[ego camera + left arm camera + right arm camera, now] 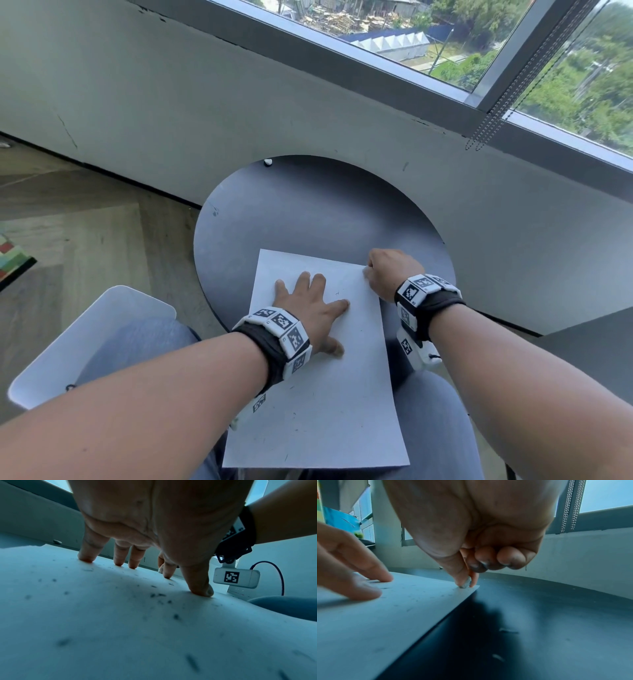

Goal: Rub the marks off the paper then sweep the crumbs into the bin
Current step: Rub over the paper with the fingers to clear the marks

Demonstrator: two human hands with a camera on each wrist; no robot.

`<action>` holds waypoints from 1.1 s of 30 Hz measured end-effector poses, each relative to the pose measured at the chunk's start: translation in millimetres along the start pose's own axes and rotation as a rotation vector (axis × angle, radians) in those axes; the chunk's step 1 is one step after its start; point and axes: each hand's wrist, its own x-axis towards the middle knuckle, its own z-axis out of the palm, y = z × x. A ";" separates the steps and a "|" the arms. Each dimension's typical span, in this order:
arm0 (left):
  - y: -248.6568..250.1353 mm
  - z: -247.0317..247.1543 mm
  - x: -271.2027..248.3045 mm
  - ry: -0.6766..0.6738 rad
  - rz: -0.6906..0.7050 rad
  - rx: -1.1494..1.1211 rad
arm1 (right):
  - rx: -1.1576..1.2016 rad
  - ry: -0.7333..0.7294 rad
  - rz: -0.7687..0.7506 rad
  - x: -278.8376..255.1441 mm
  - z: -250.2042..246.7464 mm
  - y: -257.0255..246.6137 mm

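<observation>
At the lower centre of the head view, one sheet of paper (318, 377) is lying on the round dark table (308, 205), its near end hanging over the table edge above the person's lap. Spread wide and flat, the left hand (310, 310) is pressing on the sheet's upper half, all five fingertips (86, 559) touching it in the left wrist view. Over the sheet's upper right corner, the right hand (390, 274) is curling closed; only the right wrist view is showing why: thumb and forefinger are pinching one small grey eraser (466, 583) against that corner. Dark crumbs (157, 595) are lying scattered over the paper, too many and too blurred to count, clearest in the left wrist view. Two pale crumbs (498, 657) are sitting on the bare tabletop. One small white lump (268, 162) is resting at the table's far edge by the wall.
</observation>
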 end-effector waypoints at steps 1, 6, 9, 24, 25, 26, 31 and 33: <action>-0.6 1.0 -1.0 0.018 -0.001 -0.005 | 0.001 0.001 -0.003 -1.5 -0.3 -0.7; -2.2 3.0 -3.4 0.041 0.003 0.007 | 0.020 0.004 -0.135 -29.9 10.4 -15.6; -2.6 3.0 -3.4 0.032 0.004 0.017 | 0.018 0.009 -0.161 -30.0 14.3 -20.2; -8.8 -0.7 -9.0 -0.038 -0.037 0.008 | 0.011 0.011 -0.175 -26.6 10.8 -35.0; -8.8 0.1 -8.3 -0.036 -0.036 0.004 | 0.025 0.010 -0.196 -29.4 11.7 -39.3; -8.8 0.5 -7.8 -0.035 -0.036 0.005 | 0.034 0.007 -0.202 -29.1 11.7 -41.6; -10.1 0.4 -6.9 -0.042 -0.033 0.024 | 0.003 -0.001 -0.046 -2.1 0.9 -31.0; -11.3 1.1 -6.2 -0.035 -0.039 0.019 | -0.009 -0.006 0.023 6.3 -6.1 -26.0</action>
